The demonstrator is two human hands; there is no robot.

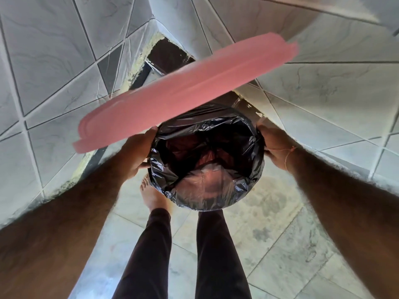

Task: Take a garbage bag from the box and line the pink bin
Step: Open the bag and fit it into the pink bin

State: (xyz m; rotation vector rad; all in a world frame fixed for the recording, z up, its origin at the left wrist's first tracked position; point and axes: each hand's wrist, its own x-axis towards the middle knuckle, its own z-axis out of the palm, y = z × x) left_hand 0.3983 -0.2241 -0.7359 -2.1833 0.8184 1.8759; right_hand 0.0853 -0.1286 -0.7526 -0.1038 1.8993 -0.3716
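The left hand (138,151) presses against the left side of the bin's mouth, fingers curled down over the folded edge of the bag (207,156); the right hand (275,145) does the same on the opposite side, with a thin thread around its wrist. Both are closed on the bag-covered rim, with the bin (205,192) between them, well apart from each other. The bin stands on the tiled floor (269,244) just ahead of the person's feet, near a tiled corner. Its pink lid (185,91) is swung up and looks blurred, hanging over the far side of the opening.

The black film is already inside and turned over the rim all round, so the lining seems nearly done; the pink of the bin shows faintly through the thin plastic at the near side. The box is not in view.

The bag looks very light, limp and slippery, and thin enough to tear if dragged hard over the rim. It probably holds only by the cuff, so the best grip is on that turned-over edge at two opposite points, pulling down evenly. The bin itself seems light and stiff and may slide on smooth tile, so a steady grip from both sides helps. Air trapped under the film could lift it.
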